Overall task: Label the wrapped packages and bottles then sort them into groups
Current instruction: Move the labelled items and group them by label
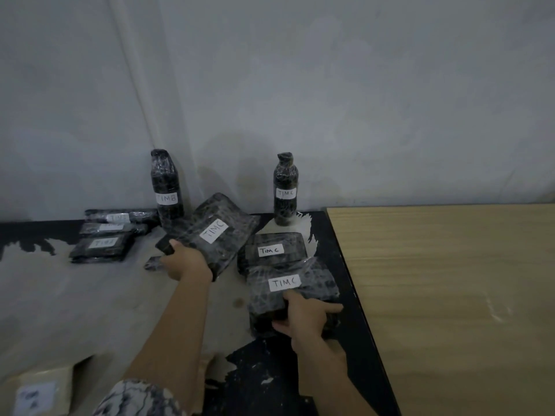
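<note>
My left hand (pixel 184 261) grips a black wrapped package (pixel 210 232) labelled TIM C, tilted up off the table. My right hand (pixel 303 315) rests on the near edge of another TIM C package (pixel 295 288), fingers around its side. Behind it lies a third TIM C package (pixel 274 250). A wrapped bottle labelled TIM C (pixel 286 190) stands at the back right. Another wrapped bottle marked TIM B (pixel 166 187) stands at the back left, next to three flat TIM B packages (pixel 100 246). A small dark piece (pixel 153 262) lies partly hidden behind my left hand.
The worn black table top (pixel 339 259) meets a light wooden table (pixel 450 295) on the right. A grey wall rises close behind the bottles. A pale box with a white label (pixel 39 391) sits at the near left corner.
</note>
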Tool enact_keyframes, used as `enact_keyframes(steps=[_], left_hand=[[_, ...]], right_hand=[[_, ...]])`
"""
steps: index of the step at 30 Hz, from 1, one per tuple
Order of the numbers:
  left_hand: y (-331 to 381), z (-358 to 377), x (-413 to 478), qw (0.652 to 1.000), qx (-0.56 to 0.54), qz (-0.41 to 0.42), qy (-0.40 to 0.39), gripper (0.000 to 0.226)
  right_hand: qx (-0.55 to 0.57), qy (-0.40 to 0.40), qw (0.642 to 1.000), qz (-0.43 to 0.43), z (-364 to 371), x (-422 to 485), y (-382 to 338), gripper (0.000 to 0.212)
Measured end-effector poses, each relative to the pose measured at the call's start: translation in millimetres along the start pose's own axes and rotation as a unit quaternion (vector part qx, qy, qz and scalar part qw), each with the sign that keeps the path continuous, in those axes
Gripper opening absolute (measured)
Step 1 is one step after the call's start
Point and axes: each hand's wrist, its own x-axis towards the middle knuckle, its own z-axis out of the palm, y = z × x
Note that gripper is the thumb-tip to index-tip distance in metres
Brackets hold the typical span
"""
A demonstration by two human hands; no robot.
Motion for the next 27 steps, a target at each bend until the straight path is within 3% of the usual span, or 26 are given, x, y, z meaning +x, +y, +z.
enact_keyframes(steps=[4,8,15,18,20,22,24,27], left_hand=[[-11.6,-1.1,-2.8,1.000,0.007,-0.007,-0.017,0.056],[-20.6,0.2,-9.0,0.998,0.036,-0.003,-0.042,0.051],[-23.9,1.4,-16.1,1.000,0.021,0.010,-0.019,0.045],[-23.4,0.7,-10.2,0.999,0.032,0.023,-0.005,0.047],[-22.1,0.1,-6.7,0.999,0.037,0.022,0.005,0.048],[-21.8,-1.2,-1.4,0.999,0.039,0.010,0.019,0.049],[-21.5,-3.8,1.8,0.999,0.041,0.002,0.026,0.050],[-20.9,-5.2,6.8,0.998,0.044,0.003,0.034,0.051]], right_hand=[[-0.093,0.016,0.994,-0.047,-2.5,-4.0,3.0,0.119],[-0.196,0.066,0.965,-0.162,0.3,-14.2,-7.3,0.115],[-0.216,0.095,0.916,-0.325,26.7,24.2,-50.1,0.075],[-0.366,0.121,0.850,-0.361,35.4,51.1,-70.9,0.050],[-0.508,0.114,0.803,-0.290,41.2,66.8,-86.4,0.048],[-0.594,0.054,0.781,-0.183,45.0,74.9,-96.6,0.053],[-0.619,-0.010,0.779,-0.101,49.5,88.0,-99.0,0.057],[-0.624,-0.057,0.778,-0.054,53.7,104.2,-94.1,0.076]])
